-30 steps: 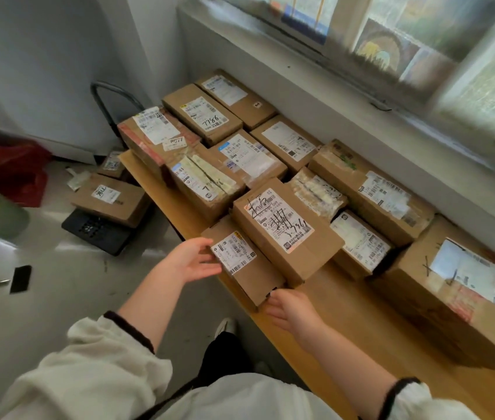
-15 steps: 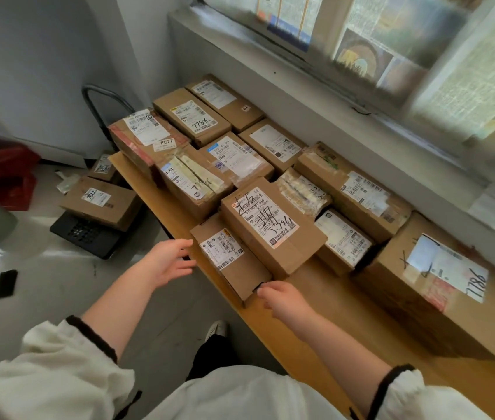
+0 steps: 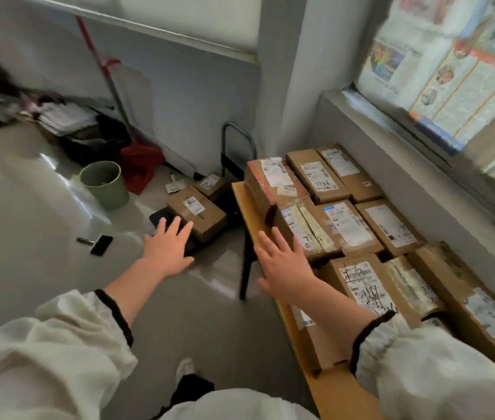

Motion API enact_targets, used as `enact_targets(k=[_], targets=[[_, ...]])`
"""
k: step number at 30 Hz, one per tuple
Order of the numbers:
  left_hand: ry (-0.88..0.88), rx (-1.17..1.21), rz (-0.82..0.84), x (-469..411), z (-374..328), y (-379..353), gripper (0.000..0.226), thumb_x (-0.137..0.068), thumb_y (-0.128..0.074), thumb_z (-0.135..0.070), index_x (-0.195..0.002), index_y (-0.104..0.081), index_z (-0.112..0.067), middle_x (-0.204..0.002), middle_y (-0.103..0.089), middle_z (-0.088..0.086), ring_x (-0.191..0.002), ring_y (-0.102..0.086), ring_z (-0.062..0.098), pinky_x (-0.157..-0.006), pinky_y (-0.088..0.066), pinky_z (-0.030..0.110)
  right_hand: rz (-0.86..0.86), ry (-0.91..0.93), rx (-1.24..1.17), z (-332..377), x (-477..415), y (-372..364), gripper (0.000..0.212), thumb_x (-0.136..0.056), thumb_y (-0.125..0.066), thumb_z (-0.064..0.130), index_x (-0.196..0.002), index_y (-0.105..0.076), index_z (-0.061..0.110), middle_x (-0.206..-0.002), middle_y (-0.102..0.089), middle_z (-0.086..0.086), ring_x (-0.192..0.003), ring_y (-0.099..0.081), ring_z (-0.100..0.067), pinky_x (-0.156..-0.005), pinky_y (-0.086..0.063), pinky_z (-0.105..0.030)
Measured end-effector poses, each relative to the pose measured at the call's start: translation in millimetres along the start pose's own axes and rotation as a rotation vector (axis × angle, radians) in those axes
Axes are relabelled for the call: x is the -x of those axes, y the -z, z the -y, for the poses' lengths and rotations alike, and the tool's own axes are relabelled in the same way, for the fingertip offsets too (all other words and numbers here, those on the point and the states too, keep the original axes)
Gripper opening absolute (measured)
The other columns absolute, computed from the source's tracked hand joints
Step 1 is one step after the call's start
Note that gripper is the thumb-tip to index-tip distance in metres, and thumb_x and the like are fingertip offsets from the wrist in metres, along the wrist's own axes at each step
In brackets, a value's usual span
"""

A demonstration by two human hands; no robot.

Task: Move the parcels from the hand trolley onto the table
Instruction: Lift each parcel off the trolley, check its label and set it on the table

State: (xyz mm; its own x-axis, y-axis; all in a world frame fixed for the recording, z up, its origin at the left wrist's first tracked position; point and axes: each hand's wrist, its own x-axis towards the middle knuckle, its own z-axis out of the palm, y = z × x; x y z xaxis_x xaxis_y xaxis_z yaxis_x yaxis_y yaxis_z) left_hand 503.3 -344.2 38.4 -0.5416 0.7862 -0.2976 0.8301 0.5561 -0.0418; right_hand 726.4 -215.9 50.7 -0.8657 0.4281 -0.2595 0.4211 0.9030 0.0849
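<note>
Several brown cardboard parcels [image 3: 343, 225] with white labels lie packed on the wooden table [image 3: 241, 201] under the window. On the floor left of the table stands the black hand trolley [image 3: 161, 218] with its grey handle [image 3: 237, 137]. It carries a larger parcel [image 3: 197, 213] and a smaller parcel [image 3: 209, 183] behind it. My left hand [image 3: 165, 248] stretches out with spread fingers in front of the larger trolley parcel, holding nothing. My right hand [image 3: 284, 265] hovers, fingers spread, over the table's left edge beside the front parcels.
A green bin [image 3: 105, 184] stands on the pale floor left of the trolley, with a red dustpan and broom [image 3: 138, 165] behind it. A small black scraper [image 3: 99, 244] lies on the floor. Clutter fills the far left corner. The window ledge runs along the right.
Both hands have left the small front parcel on the table and swung left with spread fingers. The view has turned left toward the trolley on the floor.
</note>
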Motion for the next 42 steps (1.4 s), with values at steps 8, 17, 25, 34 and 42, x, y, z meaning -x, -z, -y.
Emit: enact_targets(k=[8,17,25,34,42], targets=[[0.17,0.0,0.012,-46,150,22,0.092,-0.084,-0.05,-0.063,-0.151,0.003,-0.03,-0.16,0.003,0.004,-0.145,-0.002,0.035,-0.106,-0.028,0.058,0.057,0.066,0.043,37,-160,49,0.076,-0.091,-0.047,0.05,-0.15,-0.006,0.024,-0.159,0.007,0.001,-0.144,0.012,-0.025,-0.114,-0.004,-0.052],[0.163,0.032,0.087,-154,225,28,0.09,-0.086,-0.049,-0.061,-0.15,0.005,-0.029,-0.16,0.002,0.005,-0.144,-0.003,0.036,-0.107,-0.024,0.059,0.099,-0.111,-0.206,56,-280,56,0.072,-0.094,-0.048,0.042,-0.151,-0.009,0.023,-0.159,0.003,0.0,-0.145,0.005,-0.024,-0.116,-0.013,-0.046],[0.082,0.056,0.147,-302,221,28,0.083,-0.092,-0.048,-0.049,-0.151,0.005,-0.025,-0.159,-0.003,0.007,-0.144,-0.006,0.037,-0.108,-0.026,0.056,0.258,-0.247,-0.254,16,-407,31,0.07,-0.095,-0.044,0.04,-0.151,-0.007,0.02,-0.159,0.004,-0.002,-0.145,0.004,-0.027,-0.115,-0.015,-0.048],[0.037,0.157,0.265,-442,206,39,0.078,-0.094,-0.046,-0.043,-0.151,0.004,-0.023,-0.159,-0.001,0.008,-0.143,-0.004,0.038,-0.109,-0.024,0.057,0.35,-0.358,-0.372,-18,-549,31,0.069,-0.095,-0.047,0.037,-0.15,-0.011,0.018,-0.159,0.001,-0.003,-0.145,0.001,-0.027,-0.115,-0.018,-0.049],[-0.202,0.093,0.325,-592,214,47,0.075,-0.095,-0.044,-0.042,-0.151,0.001,-0.022,-0.159,-0.003,0.009,-0.144,-0.005,0.037,-0.109,-0.023,0.056,0.392,-0.589,-0.474,-58,-645,16,0.066,-0.095,-0.043,0.036,-0.149,-0.014,0.011,-0.159,-0.005,-0.005,-0.145,-0.001,-0.027,-0.114,-0.02,-0.046]])
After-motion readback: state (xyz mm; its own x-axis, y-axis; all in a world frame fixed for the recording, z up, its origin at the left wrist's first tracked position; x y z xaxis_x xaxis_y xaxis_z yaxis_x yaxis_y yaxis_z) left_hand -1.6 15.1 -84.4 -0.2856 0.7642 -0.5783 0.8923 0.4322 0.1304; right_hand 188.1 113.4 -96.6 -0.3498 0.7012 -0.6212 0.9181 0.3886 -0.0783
